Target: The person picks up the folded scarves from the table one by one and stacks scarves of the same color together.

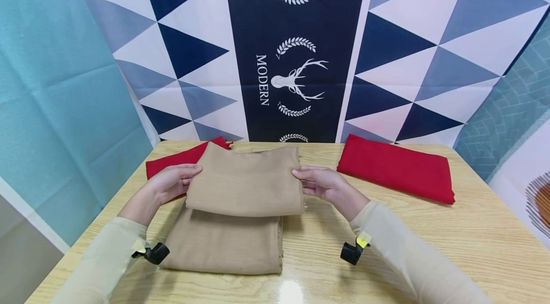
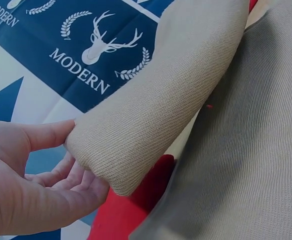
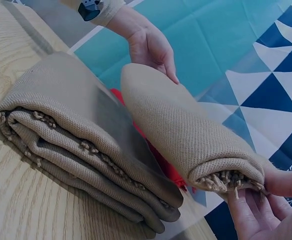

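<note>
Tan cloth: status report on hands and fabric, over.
Left hand and right hand hold the far fold of the tan cloth, raised. Near half flat on table. Nothing blocking.

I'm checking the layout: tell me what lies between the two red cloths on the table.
In the head view, the beige scarf, folded over and held at its ends by the left hand and right hand, lies between the left red cloth and right red cloth.
</note>
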`<state>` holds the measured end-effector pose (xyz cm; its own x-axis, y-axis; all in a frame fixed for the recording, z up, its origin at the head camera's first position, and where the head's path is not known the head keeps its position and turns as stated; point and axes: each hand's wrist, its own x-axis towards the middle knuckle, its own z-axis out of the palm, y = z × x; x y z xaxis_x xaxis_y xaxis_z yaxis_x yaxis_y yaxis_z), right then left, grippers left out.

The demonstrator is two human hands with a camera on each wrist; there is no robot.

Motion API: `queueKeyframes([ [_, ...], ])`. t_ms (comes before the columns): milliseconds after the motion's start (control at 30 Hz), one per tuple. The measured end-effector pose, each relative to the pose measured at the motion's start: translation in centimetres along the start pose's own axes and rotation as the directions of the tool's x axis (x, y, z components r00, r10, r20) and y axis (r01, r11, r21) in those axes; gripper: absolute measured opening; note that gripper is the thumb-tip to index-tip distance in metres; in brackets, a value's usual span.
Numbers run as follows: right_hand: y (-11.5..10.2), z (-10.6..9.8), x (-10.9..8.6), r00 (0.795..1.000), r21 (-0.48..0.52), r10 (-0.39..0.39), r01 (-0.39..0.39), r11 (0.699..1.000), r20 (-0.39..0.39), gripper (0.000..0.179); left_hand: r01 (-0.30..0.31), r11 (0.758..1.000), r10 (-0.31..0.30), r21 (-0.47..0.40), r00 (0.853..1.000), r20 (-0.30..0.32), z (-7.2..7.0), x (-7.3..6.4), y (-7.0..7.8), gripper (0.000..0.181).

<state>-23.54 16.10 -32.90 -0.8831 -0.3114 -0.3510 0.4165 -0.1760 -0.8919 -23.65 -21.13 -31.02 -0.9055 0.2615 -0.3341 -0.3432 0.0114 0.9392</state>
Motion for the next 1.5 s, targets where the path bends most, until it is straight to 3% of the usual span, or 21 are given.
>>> queueKeyframes([
  [500,0.3,0.4,0.1,1.0,0.004,-0.001,0.001,1.0,0.022,0.019,0.004,1.0,-0.004,-0.002,1.0,-0.01,-0.5,-0.2,-0.3,0.019],
  [800,0.7,0.5,0.1,0.999,-0.013,0.002,-0.002,1.0,0.032,0.012,-0.009,1.0,0.009,-0.001,1.0,0.008,-0.8,-0.3,-0.6,0.006],
  [1233,0.9,0.9,0.1,1.0,-0.018,0.011,-0.011,1.0,0.023,0.043,-0.012,1.0,0.013,-0.015,1.0,0.027,-1.1,-0.5,-0.8,0.013],
  [1500,1.0,1.1,-0.1,1.0,-0.015,0.01,-0.009,1.0,0.028,0.013,-0.005,1.0,0.005,-0.006,1.0,0.02,-1.2,-0.8,-0.9,0.013],
])
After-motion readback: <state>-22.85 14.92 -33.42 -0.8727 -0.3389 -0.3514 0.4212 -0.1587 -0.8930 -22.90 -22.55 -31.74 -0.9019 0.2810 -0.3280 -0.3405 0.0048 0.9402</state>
